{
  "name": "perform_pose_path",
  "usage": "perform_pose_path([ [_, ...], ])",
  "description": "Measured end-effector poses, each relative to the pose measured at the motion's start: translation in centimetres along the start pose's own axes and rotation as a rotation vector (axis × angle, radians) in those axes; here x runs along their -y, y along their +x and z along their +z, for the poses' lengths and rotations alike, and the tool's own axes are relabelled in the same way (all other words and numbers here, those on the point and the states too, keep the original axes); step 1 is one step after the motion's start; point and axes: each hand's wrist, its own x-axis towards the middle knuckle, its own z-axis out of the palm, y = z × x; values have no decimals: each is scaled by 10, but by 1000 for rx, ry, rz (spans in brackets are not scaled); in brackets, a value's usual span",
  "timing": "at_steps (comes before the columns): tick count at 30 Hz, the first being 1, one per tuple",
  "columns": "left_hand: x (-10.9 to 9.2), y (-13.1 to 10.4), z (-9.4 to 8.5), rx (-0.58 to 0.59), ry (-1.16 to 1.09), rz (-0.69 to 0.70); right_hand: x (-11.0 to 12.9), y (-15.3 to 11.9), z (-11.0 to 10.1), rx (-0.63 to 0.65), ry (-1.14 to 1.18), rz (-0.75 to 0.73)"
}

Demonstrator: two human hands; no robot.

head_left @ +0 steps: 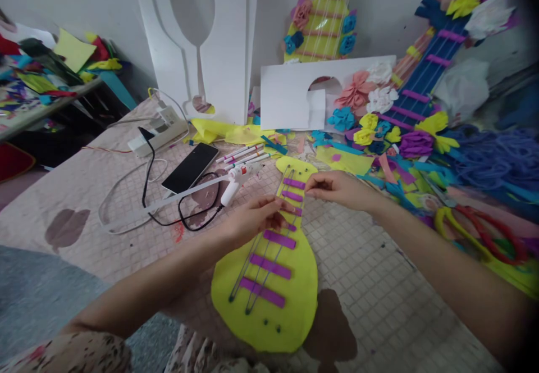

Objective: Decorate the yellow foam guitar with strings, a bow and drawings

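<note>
A yellow guitar-shaped cutout point(290, 305) lies on the table. Purple strips point(269, 266) cross its neck and body, and thin dark cords point(255, 280) run lengthwise over them. Small dark dots mark both ends; at the bottom right, two have no cord on them. Over the neck, my left hand point(267, 214) is closed, fingers curled together above the cords. At the neck's upper right edge my right hand point(330, 186) makes a pinch. Whatever either hand's fingertips hold is too fine to make out.
Left of the cutout lie a white glue gun point(236, 185) with its cable, markers point(242, 157), a phone point(190, 168) and a power strip point(158, 131). Scissors point(484, 232), paper scraps and blue yarn point(497, 154) sit right. Decorated paper guitars point(442, 64) and white cut boards point(227, 41) stand behind.
</note>
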Motion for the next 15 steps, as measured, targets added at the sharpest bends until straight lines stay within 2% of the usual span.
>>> perform_pose_path([
  [2, -1, 3, 0, -40, 95, 72, -7, 11, -5, -19, -5, -9],
  [6, -5, 16, -1, -56, 172, 128, -21, 31, -11, -95, -123, -79],
  [10, -10, 35, -2, -151, 343, 246, -32, 47, -17, -160, -229, -139],
  [12, -13, 42, -1, -215, 517, 334, -36, 52, -17, -198, -274, -148],
  [15, -16, 47, 2, -353, 908, 504, -41, 58, -13, -265, -354, -140],
])
